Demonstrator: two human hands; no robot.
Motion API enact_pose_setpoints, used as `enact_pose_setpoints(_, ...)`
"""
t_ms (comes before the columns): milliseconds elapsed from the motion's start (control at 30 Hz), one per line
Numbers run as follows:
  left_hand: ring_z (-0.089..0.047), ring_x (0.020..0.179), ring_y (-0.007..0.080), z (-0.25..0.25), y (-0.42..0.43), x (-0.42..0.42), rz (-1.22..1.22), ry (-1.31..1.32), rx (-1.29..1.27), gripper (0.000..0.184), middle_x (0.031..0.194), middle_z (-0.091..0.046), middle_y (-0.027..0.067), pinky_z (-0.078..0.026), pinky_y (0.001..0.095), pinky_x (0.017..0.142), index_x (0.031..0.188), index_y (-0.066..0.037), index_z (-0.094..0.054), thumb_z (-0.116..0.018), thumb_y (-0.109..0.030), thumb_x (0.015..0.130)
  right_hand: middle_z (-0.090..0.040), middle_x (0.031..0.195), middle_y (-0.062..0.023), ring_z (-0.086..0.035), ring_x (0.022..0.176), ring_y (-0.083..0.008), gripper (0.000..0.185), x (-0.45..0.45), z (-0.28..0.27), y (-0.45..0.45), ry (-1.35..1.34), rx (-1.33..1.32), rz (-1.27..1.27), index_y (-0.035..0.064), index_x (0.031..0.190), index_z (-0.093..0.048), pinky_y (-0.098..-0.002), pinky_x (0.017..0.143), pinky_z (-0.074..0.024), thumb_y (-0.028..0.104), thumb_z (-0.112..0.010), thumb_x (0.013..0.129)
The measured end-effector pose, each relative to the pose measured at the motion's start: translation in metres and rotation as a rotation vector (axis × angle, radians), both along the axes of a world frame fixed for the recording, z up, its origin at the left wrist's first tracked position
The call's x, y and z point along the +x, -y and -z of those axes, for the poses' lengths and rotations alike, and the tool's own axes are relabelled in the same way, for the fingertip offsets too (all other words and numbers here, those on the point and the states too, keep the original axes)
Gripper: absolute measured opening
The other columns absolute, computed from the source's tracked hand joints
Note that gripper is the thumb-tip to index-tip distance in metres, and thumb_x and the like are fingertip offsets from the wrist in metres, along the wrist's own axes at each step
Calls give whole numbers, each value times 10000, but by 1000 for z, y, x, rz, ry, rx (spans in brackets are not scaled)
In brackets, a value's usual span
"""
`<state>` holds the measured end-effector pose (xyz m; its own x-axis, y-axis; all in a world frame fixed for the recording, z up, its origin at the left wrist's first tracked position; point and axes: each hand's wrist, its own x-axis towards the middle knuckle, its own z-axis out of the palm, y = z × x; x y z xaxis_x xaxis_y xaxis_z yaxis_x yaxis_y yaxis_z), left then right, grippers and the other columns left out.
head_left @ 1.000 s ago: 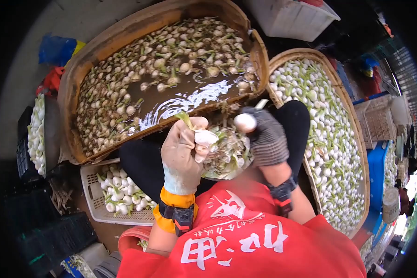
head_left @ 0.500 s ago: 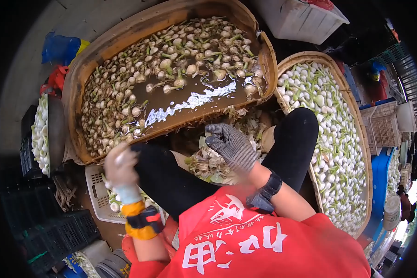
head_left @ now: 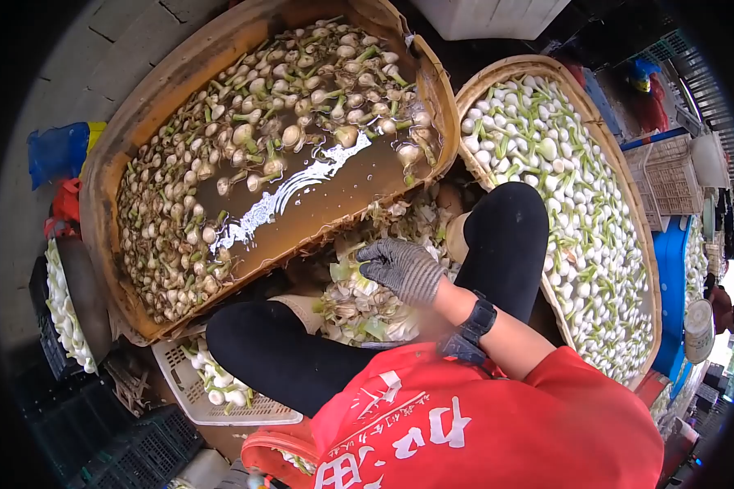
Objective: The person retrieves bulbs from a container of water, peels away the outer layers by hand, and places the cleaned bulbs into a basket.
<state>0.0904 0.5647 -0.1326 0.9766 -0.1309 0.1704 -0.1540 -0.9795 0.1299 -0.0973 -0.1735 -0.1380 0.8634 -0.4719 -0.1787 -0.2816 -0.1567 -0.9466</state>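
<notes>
My right hand [head_left: 404, 270], in a grey striped knit glove, hovers above a heap of pale and green peelings [head_left: 351, 306] between my knees. Its fingers are curled together, and whatever they may hold is hidden. My left hand is out of view. Beyond my legs stands a large tan tub [head_left: 102, 196] of brown water, crowded with dirty stemmed garlic bulbs [head_left: 167, 236]. On the right, a second tan tub [head_left: 620, 175] contains clean white garlic bulbs [head_left: 575, 220] with green stems.
By my left knee sit a white plastic basket [head_left: 175, 376] with clean bulbs and a red container [head_left: 277, 444]. A metal bowl [head_left: 87, 297] of bulbs stands far left, near dark crates [head_left: 139, 444]. A white bin [head_left: 489, 16] lies beyond the tubs.
My left hand, gloved and blurred over the white basket before, has dropped out of view. My right hand stays over the peelings with fingers more curled. The camera view has shifted and turned.
</notes>
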Motion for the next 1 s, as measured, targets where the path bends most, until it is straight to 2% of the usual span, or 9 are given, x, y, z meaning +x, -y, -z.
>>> enact_pose_setpoints(133, -605, 855, 231, -12, 18, 117, 328, -71, -104, 488, 980, -638, 121, -525, 396, 725, 1250, -24, -544, -497, -423, 973, -690, 1006, -102, -658, 906, -152, 257, 6, -23, 29, 11, 96, 34, 2, 1124, -649, -289, 814, -527, 145, -654, 910)
enact_pose_setpoints(167, -615, 920, 199, -68, 116, 152, 123, -752, -776, 531, 1061, -635, 113, -526, 350, 736, 1294, -24, -526, -491, -450, 979, -686, 993, -91, -650, 895, -145, 258, 5, -21, 36, 74, 145, 86, 3, 1134, -648, -283, 811, -521, 147, -639, 920)
enact_pose_setpoints(200, -615, 1000, 173, -90, 238, 158, 14, -563, -996, 552, 1209, -610, 118, -521, 302, 832, 1354, -19, -484, -499, -429, 985, -659, 949, -43, -618, 844, -117, 275, 1, -11, 44, 110, 233, 130, 18, 1168, -644, -263, 776, -504, 165, -616, 937)
enact_pose_setpoints(367, -534, 913, 183, -88, 631, 162, 463, -1370, -1220, 507, 1314, -498, 193, -481, 322, 858, 1398, 36, -373, -479, -269, 1006, -614, 912, 2, -560, 790, -70, 288, -16, -29, 59, 137, 522, 383, 47, 1206, -633, -231, 721, -479, 168, -591, 949)
enact_pose_setpoints(467, -555, 771, 175, -8, 775, 101, 160, -1664, -906, 520, 1208, -538, 217, -475, 291, 675, 1279, 60, -409, -622, -272, 940, -643, 977, -29, -600, 832, -81, 268, -22, -48, 62, 163, 565, 430, 18, 1200, -614, -232, 760, -506, 104, -598, 947)
enact_pose_setpoints(500, -564, 704, 169, 26, 811, 82, 194, -1735, -719, 515, 1032, -594, 166, -492, 290, 650, 1243, 51, -435, -634, -310, 933, -655, 1008, -46, -614, 858, -99, 274, -24, -34, 57, 260, 28, 333, 22, 1201, -617, -247, 788, -512, 108, -617, 941)
enact_pose_setpoints(667, -666, 646, 186, 225, 910, 9, 812, -1455, 145, 408, 910, -705, 131, -536, 338, 576, 977, 24, -702, -737, -353, 825, -676, 1055, -80, -652, 934, -148, 243, -25, -68, 65, -19, 207, 359, 31, 1149, -651, -289, 842, -519, 135, -644, 930)
enact_pose_setpoints(867, -527, 503, 72, 63, 847, 16, 862, -1701, -363, 261, 865, -677, 20, -411, 236, 436, 1125, -47, -619, -628, -200, 914, -683, 992, -111, -662, 904, -163, 289, -32, -55, 78, -64, 205, 458, -2, 1143, -636, -290, 776, -529, 152, -674, 901)
enact_pose_setpoints(1000, -633, 945, 143, -47, 764, 16, 1174, -1083, -439, 497, 1149, -668, 62, -495, 269, 845, 1313, -39, -542, -660, -147, 842, -655, 1065, -164, -654, 920, -268, 597, -8, -48, 80, -167, -94, 354, 0, 1209, -593, -360, 833, -517, 352, -790, 768)
